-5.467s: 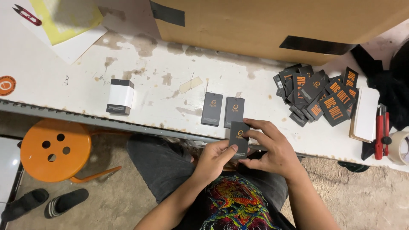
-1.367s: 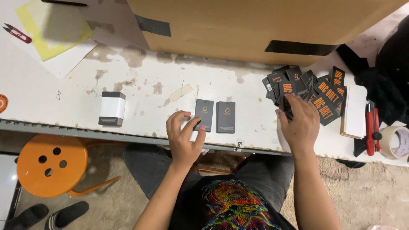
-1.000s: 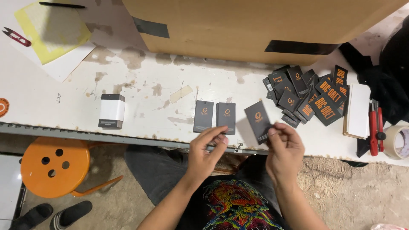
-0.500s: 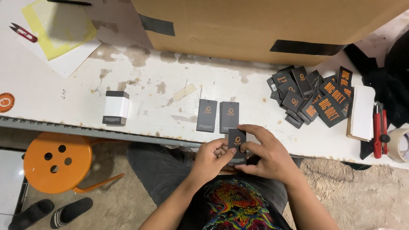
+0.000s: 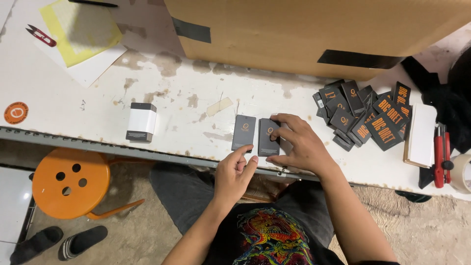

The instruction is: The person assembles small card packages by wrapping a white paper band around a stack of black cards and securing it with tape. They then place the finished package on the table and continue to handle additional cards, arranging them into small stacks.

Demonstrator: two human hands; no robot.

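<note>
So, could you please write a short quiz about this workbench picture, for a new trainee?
1. True or false: the right hand rests on a small dark box near the table edge.
2. Which thing stands left of the two side-by-side dark boxes? A) white box with dark ends B) tape roll C) red cutter
3. Fill in: the heap of dark boxes lies on the person's ____ side.

Key:
1. True; its fingers cover that box's right part, and the left hand is just below the other dark box.
2. A
3. right
</note>
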